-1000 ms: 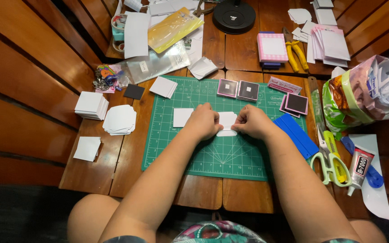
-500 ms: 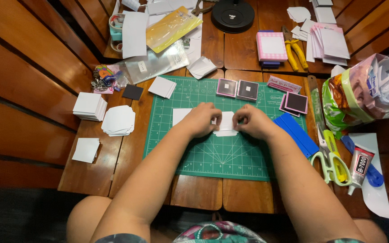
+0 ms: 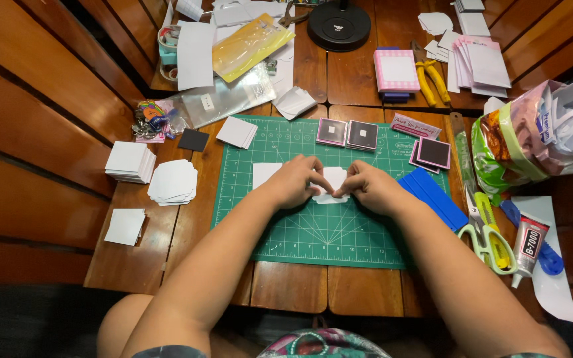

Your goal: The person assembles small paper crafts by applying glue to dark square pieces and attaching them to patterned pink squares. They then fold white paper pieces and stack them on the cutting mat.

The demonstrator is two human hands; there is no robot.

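The brown slatted wooden desk (image 3: 300,285) carries a green gridded cutting mat (image 3: 280,225) beneath both hands. Left hand (image 3: 293,182) and right hand (image 3: 368,187) each pinch the small white folded paper piece (image 3: 332,185) between them, flat on the mat. White-handled scissors (image 3: 482,235) lie right of the right hand.

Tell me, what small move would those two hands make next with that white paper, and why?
Probably pressing the fold flat: the left hand and right hand pinch the small white paper piece from both sides on the green cutting mat, its edges appearing only partly creased.
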